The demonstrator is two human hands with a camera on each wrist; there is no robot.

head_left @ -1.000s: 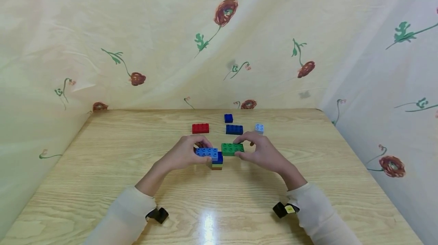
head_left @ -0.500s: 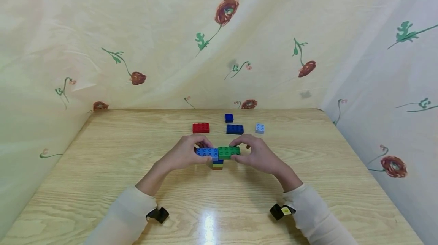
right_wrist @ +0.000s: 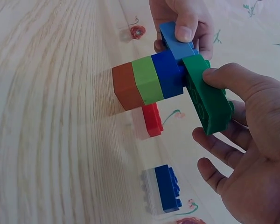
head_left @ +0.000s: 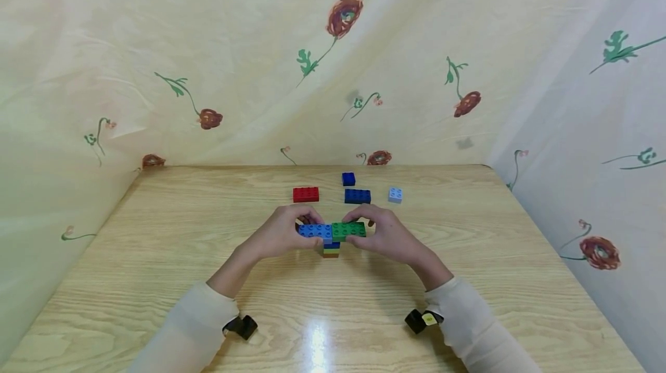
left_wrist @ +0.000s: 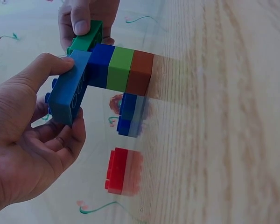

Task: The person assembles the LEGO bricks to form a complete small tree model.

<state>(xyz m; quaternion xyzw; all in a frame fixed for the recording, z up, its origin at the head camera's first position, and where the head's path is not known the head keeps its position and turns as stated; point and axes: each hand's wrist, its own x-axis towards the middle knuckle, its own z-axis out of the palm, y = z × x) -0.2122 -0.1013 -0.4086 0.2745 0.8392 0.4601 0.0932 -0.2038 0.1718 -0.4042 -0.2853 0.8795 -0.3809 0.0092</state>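
My left hand (head_left: 278, 235) pinches a light blue brick (head_left: 314, 232) between thumb and fingers. A green brick (head_left: 348, 231) of similar size is pinched by my right hand (head_left: 391, 236). The two bricks meet end to end above a small upright tower, each jutting out to its own side. From the table up, the tower has an orange-brown brick (left_wrist: 140, 73), a lime green brick (left_wrist: 120, 69) and a dark blue brick (left_wrist: 99, 65). In the right wrist view a dark blue stud shows beside the green brick's underside; whether that brick sits fully down I cannot tell.
Beyond the hands on the wooden table (head_left: 208, 199) lie a red brick (head_left: 306, 194), a long dark blue brick (head_left: 357, 196), a small blue brick (head_left: 348, 178) and a pale blue square brick (head_left: 395, 195). A flower-patterned cloth (head_left: 250, 61) hangs behind.
My right hand has brought the green brick left, against the light blue brick's end over the tower, and its grip has shifted slightly left. The left hand stays in place.
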